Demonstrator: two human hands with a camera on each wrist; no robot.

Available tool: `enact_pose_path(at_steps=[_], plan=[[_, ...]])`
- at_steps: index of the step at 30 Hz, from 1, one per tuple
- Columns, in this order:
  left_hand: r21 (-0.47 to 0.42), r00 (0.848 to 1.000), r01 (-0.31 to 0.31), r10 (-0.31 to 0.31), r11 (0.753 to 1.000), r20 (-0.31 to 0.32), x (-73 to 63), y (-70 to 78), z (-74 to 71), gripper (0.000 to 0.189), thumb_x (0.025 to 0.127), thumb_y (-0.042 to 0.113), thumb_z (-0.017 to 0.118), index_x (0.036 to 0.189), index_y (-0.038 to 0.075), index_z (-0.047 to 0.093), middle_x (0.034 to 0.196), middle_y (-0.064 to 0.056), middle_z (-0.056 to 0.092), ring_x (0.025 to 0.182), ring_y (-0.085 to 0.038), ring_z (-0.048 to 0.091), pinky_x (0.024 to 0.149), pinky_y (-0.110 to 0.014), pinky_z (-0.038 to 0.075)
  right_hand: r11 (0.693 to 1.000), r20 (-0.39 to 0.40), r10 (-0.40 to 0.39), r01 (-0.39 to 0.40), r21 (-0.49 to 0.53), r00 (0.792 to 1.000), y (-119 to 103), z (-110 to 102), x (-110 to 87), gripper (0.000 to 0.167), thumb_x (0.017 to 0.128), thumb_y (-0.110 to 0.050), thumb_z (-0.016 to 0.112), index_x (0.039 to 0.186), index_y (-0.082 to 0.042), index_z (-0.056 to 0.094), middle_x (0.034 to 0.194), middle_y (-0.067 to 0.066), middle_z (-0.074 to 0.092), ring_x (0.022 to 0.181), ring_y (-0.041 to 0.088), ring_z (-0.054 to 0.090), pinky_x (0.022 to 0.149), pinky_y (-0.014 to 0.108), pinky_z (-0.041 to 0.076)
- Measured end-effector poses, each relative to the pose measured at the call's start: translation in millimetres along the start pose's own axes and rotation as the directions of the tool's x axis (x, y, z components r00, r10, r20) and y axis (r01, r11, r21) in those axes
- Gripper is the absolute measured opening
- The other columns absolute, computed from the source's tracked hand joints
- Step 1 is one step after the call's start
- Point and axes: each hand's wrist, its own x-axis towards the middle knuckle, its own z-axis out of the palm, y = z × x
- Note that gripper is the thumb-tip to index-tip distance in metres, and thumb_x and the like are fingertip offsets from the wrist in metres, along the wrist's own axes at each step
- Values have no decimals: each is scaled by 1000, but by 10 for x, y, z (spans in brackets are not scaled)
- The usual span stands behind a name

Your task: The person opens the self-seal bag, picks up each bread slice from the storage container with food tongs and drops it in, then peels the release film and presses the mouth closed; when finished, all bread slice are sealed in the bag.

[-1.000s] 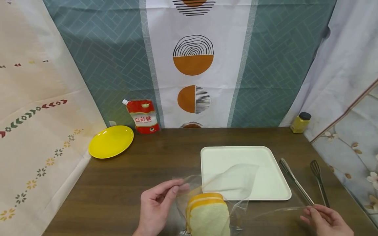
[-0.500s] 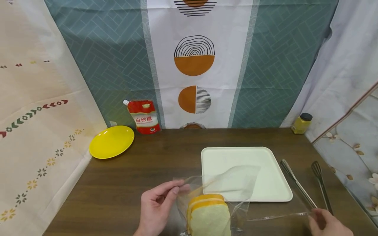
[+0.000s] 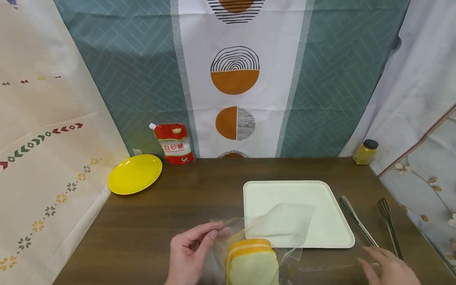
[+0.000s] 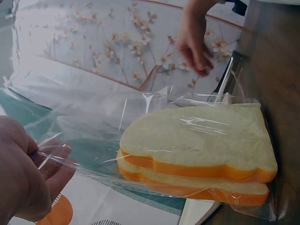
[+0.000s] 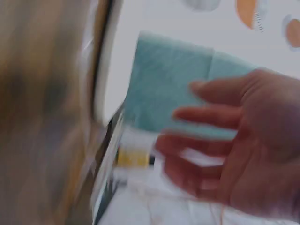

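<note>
My left hand (image 3: pixel 189 251) pinches the upper edge of a clear plastic bag (image 3: pixel 297 221) between thumb and fingertips. Inside it stand slices of bread (image 3: pixel 253 270) with orange crusts; the left wrist view shows two slices (image 4: pixel 197 140) behind the wrinkled film. At the lower right of the head view is my right hand (image 3: pixel 390 267), its fingers loosely spread and apart. Nothing shows between those fingers (image 5: pixel 206 117) in the blurred right wrist view. A thin clear strip (image 3: pixel 327 268) stretches along the table between the bag and my right hand.
A white tray (image 3: pixel 335 233) lies behind the bag. Tongs (image 3: pixel 358 221) and a slotted utensil (image 3: pixel 390 227) lie to its right. A yellow plate (image 3: pixel 135 174) and a red sugar pouch (image 3: pixel 174 144) stand at the back left, a yellow jar (image 3: pixel 365 152) at the back right.
My right hand has let go of the clear strip, which has sunk toward the table, and its fingers have spread. My left hand keeps its pinch on the bag.
</note>
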Motion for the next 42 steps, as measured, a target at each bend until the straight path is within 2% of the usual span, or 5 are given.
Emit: enact_pose_path(at_steps=[8, 18, 24, 29, 42], plan=[[26, 1000, 18, -17, 999, -20, -6, 19, -8, 26, 92, -19, 55, 113, -11, 68, 98, -18, 74, 89, -26, 74, 84, -36, 57, 740, 26, -189, 125, 661, 982, -913, -211, 310, 30, 97, -2, 64, 126, -9, 65, 115, 1, 70, 101, 5, 67, 79, 16, 53], [91, 999, -22, 25, 996, -39, 16, -32, -36, 28, 92, -20, 55, 114, -8, 67, 96, -19, 74, 88, -22, 74, 80, -28, 57, 400, -25, -257, 130, 907, 966, -1212, -219, 536, 17, 93, 13, 61, 105, 5, 69, 94, 14, 73, 82, 19, 71, 72, 24, 55], [-21, 999, -38, 37, 999, -30, 46, 7, -62, 20, 93, -21, 52, 107, -13, 64, 95, -25, 72, 87, -28, 74, 75, -43, 58, 421, -26, -278, 146, 895, 960, -1252, -246, 512, 16, 94, 12, 60, 103, 2, 69, 96, 13, 73, 87, 18, 71, 81, 23, 55], [-56, 1000, -10, 9, 998, -29, 65, 54, -78, 16, 94, -20, 52, 103, -15, 64, 96, -26, 72, 87, -31, 74, 74, -48, 57, 304, -34, -364, 154, 940, 931, -1260, -270, 494, 18, 96, 17, 52, 104, 5, 64, 93, 17, 72, 83, 22, 71, 77, 30, 58], [42, 998, 64, -63, 997, -31, 86, 56, -138, 17, 93, -17, 57, 106, -13, 67, 90, -23, 73, 79, -23, 75, 72, -39, 59, 353, -9, -262, 105, 930, 965, -1296, -305, 440, 16, 94, 14, 58, 104, 4, 66, 87, 17, 72, 75, 23, 71, 67, 33, 59]])
